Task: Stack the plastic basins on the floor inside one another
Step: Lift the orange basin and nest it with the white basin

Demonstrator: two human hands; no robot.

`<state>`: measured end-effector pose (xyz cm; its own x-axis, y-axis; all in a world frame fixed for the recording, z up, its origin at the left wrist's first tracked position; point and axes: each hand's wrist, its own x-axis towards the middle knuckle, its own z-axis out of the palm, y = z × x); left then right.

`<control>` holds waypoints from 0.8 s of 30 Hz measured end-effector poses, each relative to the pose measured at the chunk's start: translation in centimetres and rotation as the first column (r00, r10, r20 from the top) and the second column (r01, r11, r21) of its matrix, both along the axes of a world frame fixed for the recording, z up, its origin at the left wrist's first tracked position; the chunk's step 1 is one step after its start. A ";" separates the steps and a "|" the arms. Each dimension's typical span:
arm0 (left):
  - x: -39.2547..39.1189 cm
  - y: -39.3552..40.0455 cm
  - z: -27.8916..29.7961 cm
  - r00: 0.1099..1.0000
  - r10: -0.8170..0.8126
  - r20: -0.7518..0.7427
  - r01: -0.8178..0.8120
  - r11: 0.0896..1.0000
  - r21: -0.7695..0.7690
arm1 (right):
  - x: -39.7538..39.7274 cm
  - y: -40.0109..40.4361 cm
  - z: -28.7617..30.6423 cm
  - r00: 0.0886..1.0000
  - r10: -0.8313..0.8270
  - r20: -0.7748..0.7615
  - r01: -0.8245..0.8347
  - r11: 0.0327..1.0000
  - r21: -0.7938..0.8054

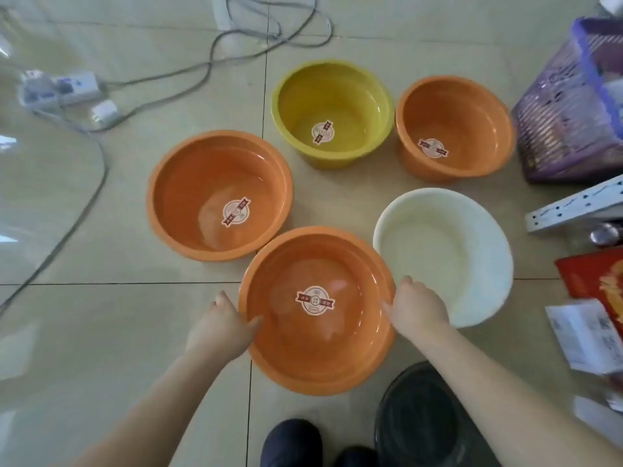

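Note:
Several plastic basins sit on the tiled floor. The nearest is an orange basin (296, 362) with a round sticker inside. My left hand (220, 326) grips its left rim and my right hand (418, 306) grips its right rim. A second large orange basin (188, 193) lies to the upper left. A yellow basin (337, 96) and a smaller orange basin (472, 112) stand further back. A white basin (465, 251) rests at the right, touching the held basin's rim.
Grey cables (202, 69) and a power strip (60, 89) lie at the back left. A purple mesh basket (573, 106) stands at the right, with a white power strip (573, 207), red packaging (600, 278) and papers below it. A dark round bin (424, 419) and my shoes (293, 439) are near the bottom.

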<state>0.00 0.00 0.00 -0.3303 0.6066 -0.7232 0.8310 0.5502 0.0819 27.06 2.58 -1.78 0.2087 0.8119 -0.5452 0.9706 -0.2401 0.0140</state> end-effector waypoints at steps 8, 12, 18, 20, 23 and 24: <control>0.4 0.1 -3.4 0.999 0.023 -0.030 -0.018 0.984 0.176 | 0.2 -0.2 -3.1 0.997 -0.059 -0.052 0.063 0.995 0.077; 1.6 1.0 5.8 0.998 -0.037 -0.051 0.051 0.944 0.326 | 3.2 -0.6 5.2 0.980 -0.096 -0.174 0.123 0.981 0.148; 14.2 9.2 9.9 0.944 -0.330 0.000 0.302 0.865 0.401 | 16.1 1.7 12.6 0.933 -0.358 -0.040 0.359 0.916 0.180; 19.4 11.9 7.6 0.922 -0.386 0.014 0.352 0.854 0.384 | 19.8 2.8 11.6 0.906 -0.423 0.008 0.414 0.891 0.186; 24.5 14.3 3.5 0.913 -0.407 0.021 0.376 0.861 0.343 | 23.1 4.1 7.7 0.866 -0.498 0.039 0.485 0.857 0.174; 25.3 14.6 1.9 0.912 -0.410 0.010 0.384 0.862 0.330 | 23.7 4.5 6.2 0.859 -0.510 0.053 0.495 0.852 0.170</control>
<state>25.32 14.61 1.92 0.0358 0.8734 -0.4857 0.9575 0.1093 0.2671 50.77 7.03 4.41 0.6531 0.6507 -0.3874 0.7127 -0.7010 0.0242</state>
